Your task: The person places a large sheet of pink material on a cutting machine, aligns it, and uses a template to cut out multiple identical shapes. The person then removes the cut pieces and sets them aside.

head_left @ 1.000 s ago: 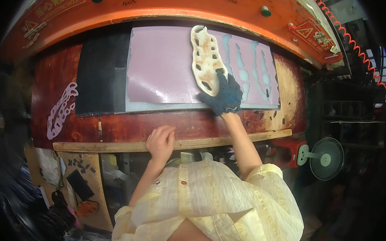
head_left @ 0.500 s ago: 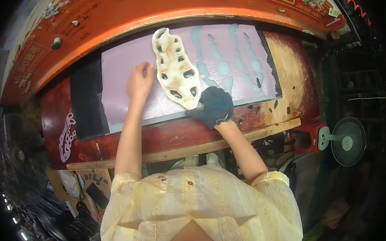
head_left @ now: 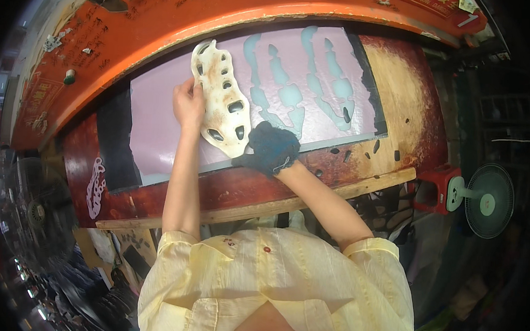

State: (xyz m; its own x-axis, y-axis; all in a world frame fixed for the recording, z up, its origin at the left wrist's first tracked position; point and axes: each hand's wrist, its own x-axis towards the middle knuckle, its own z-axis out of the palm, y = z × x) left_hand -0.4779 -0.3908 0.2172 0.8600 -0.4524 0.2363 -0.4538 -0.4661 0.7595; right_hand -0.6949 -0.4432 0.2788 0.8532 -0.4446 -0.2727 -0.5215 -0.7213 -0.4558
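Note:
A cream-coloured cutting die (head_left: 218,100), long, wavy-edged and pierced with several holes, stands on a mauve sheet (head_left: 157,115) with brown stains on its top. Bare and with bent fingers, my left hand (head_left: 189,106) grips the die's left edge. My right hand (head_left: 272,149), in a dark blue knit glove, is closed at the die's lower right end; its fingertips are partly hidden. Right of the die, shoe-shaped openings (head_left: 291,96) in the sheet show a pale blue layer below.
An orange machine beam (head_left: 243,8) spans the far side of the red worktable (head_left: 258,186). Small dark offcuts (head_left: 376,146) lie at the right. A mauve cut piece (head_left: 95,188) rests at the left. A fan (head_left: 488,201) stands by a red stool (head_left: 440,191).
The die has shifted left and slightly nearer over the sheet, away from the cut openings. My gloved right hand has moved left with it; my left fingers have closed on its edge.

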